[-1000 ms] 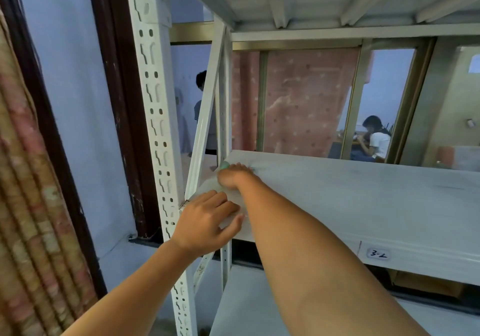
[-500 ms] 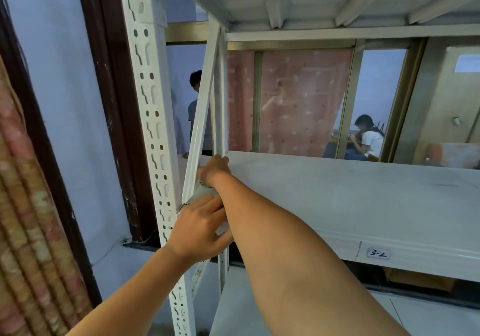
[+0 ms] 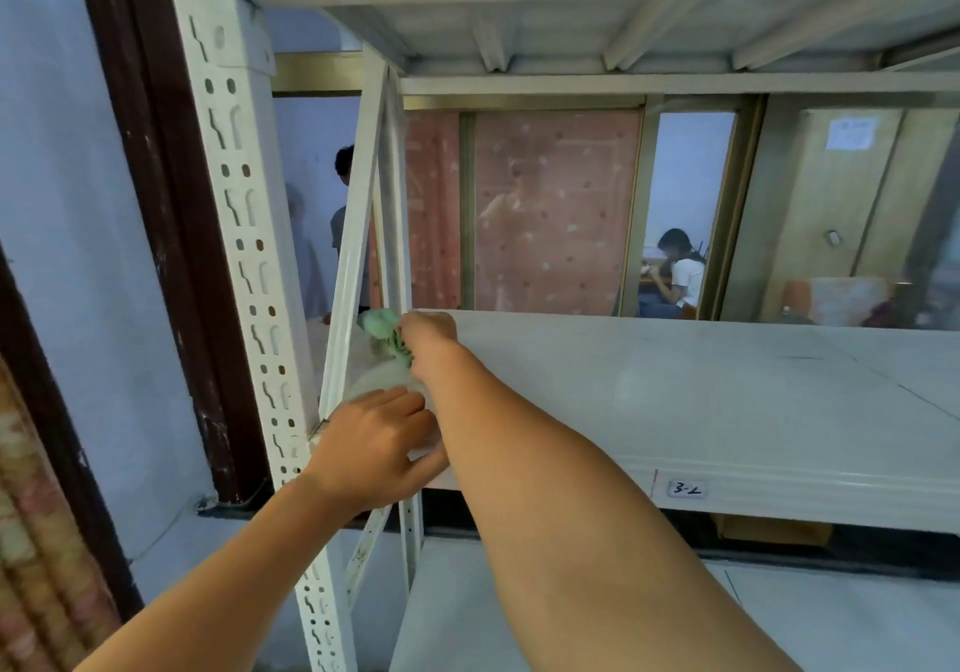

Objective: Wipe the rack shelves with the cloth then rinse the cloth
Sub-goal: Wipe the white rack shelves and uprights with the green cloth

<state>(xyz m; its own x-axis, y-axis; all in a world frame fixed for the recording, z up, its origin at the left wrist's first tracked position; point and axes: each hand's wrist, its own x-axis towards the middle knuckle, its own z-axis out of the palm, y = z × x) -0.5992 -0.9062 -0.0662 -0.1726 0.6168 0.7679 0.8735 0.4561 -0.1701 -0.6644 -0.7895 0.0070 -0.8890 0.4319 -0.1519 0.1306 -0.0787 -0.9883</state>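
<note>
head view: the right hand (image 3: pixel 428 333) is bunched round the green cloth (image 3: pixel 385 329), fingers curled into it, pressing it into the far left corner of the middle shelf (image 3: pixel 675 401) just beside the diagonal brace (image 3: pixel 353 266). the left hand (image 3: pixel 371 445) rests on the shelf's near left corner, fingers fairly straight across the top, thumb along the front lip, gripping nothing. the likely trouble here is the cloth snagging on the brace or the perforated upright (image 3: pixel 244 234) and pulling loose, or slipping off the shelf's open side if the wipe runs too far left.
</note>
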